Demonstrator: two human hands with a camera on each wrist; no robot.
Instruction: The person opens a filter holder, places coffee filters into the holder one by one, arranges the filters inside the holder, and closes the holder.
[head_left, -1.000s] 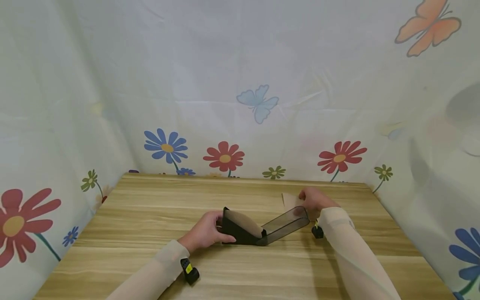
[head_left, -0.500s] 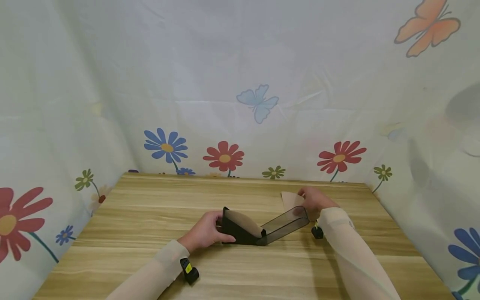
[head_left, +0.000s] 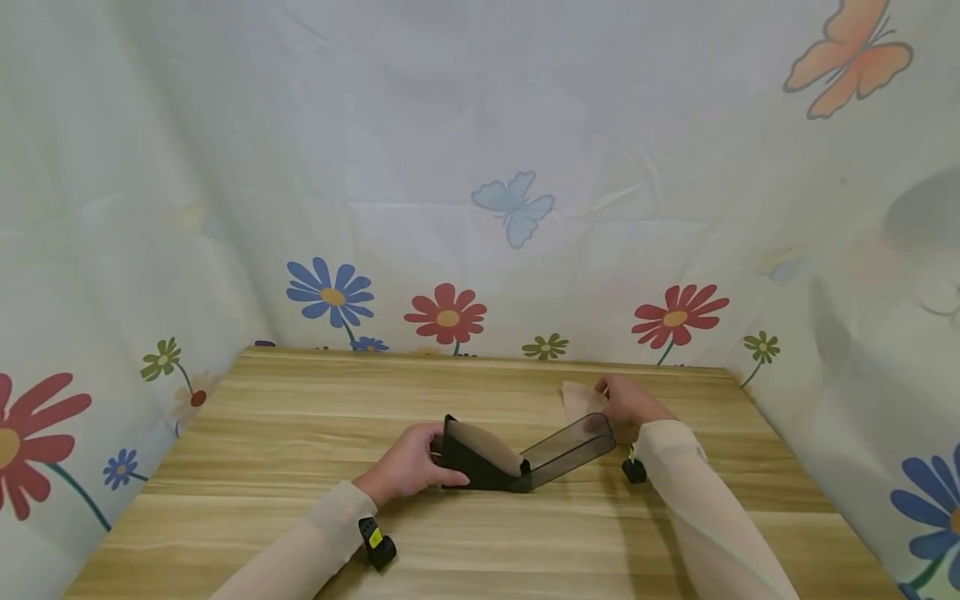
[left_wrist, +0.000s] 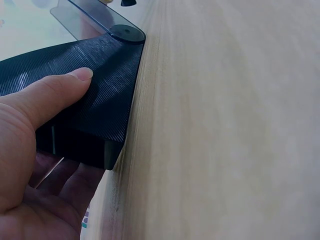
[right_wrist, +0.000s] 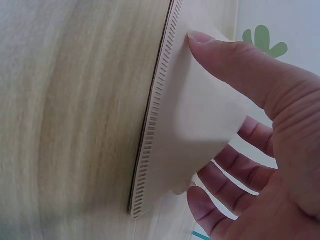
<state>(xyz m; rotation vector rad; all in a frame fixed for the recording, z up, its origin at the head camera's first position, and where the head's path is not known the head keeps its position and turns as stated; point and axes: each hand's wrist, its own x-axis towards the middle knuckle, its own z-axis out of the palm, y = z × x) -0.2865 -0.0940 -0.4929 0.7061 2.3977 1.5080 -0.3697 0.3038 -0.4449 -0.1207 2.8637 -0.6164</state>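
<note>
A black ribbed coffee filter holder (head_left: 476, 468) stands on the table at centre, its smoky clear lid (head_left: 570, 452) swung out to the right. Tan paper (head_left: 486, 442) shows inside it. My left hand (head_left: 411, 463) grips the holder's left end; in the left wrist view the thumb lies on the ribbed side and the other fingers pass beneath. Behind the lid, my right hand (head_left: 630, 403) holds tan paper coffee filters (right_wrist: 200, 110) with a crimped edge. The right wrist view has the thumb on top and the fingers along the far edge. The lid partly covers this hand in the head view.
The wood-grain table (head_left: 315, 400) extends around both hands. A white curtain (head_left: 390, 150) printed with flowers and butterflies hangs behind and on both sides. Each wrist carries a small black camera, such as the left wrist's camera (head_left: 380, 550).
The head view has shifted slightly. Both hands, the holder and the coffee filters stay almost where they were; the paper in the right hand shows a little more tilted up than a second ago.
</note>
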